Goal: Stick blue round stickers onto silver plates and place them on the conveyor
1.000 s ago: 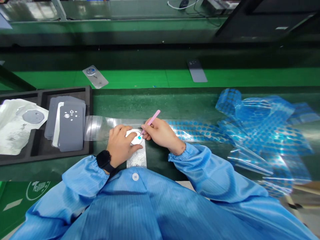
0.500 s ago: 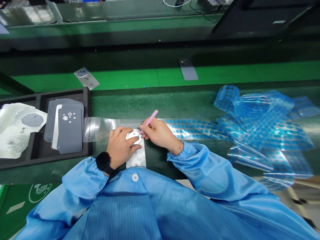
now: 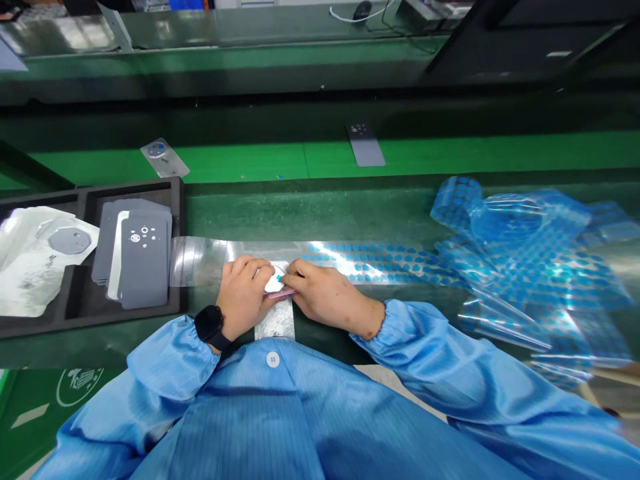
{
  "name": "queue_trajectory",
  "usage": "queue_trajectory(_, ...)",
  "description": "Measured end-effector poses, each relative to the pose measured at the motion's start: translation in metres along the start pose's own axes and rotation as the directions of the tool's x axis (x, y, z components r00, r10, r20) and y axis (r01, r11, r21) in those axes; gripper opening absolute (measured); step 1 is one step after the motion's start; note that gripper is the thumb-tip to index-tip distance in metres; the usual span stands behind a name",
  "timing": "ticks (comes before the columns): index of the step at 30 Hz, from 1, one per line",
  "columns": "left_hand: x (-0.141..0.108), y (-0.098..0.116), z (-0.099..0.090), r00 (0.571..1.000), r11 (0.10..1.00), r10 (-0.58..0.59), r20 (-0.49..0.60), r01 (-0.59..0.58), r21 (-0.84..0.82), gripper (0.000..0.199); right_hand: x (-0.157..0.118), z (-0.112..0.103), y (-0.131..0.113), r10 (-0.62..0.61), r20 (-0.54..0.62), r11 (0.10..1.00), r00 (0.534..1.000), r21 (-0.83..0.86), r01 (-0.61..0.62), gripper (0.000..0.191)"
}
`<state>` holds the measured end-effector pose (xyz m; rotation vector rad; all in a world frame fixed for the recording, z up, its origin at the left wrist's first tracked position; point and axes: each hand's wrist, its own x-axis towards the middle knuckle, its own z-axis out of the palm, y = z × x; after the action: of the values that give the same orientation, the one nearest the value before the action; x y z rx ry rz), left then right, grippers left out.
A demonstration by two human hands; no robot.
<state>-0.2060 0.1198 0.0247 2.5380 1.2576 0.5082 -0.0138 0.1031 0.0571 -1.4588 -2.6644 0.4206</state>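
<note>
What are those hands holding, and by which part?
The right hand holds a pink tool, but hides exactly where. The left hand lies over the far part of a silvery sheet.

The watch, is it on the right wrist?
No, the black watch is around the wrist of the left hand.

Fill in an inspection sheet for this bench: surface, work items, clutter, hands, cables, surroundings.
Surface: green bench, dotted film strip across it.
Work items: pale panel bearing blue dot; pink tool.
Clutter: crumpled blue-dotted film, right; black tray with stacked panels, left.
Hands: left hand rests on pale panel; right hand holds pink tool near blue dot.
Cables: white cable on far bench.
Surroundings: silver panel and grey panel on bright green strip beyond.
</note>
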Motion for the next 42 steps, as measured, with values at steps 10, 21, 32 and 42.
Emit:
queue_trajectory(10, 0.001, 0.001, 0.002, 1.0, 1.0, -0.004, -0.018, 0.004, -0.016, 0.028, -0.004, 0.009, -0.008, -0.041, 0.057, 0.984, 0.998, -0.173, 0.05, 0.025)
queue_trajectory(21, 0.001, 0.0, 0.004, 0.999, 1.0, 0.001, -0.033, 0.0, 0.007, 0.032, -0.001, 0.008, -0.008, 0.015, 0.051, 0.995, 0.999, -0.102, -0.009, 0.026)
queue_trajectory(32, 0.001, 0.001, 0.007, 0.999, 0.999, -0.033, -0.034, 0.033, 0.0, 0.044, 0.007, 0.004, -0.004, 0.13, 0.043, 0.99, 0.991, 0.053, -0.132, 0.021)
queue_trajectory(42, -0.001, -0.002, 0.031, 0.9, 0.964, -0.208, -0.383, 0.121, -0.238, 0.077, 0.065, -0.025, 0.02, 0.293, 0.17, 0.827, 0.941, 0.449, -0.339, 0.018)
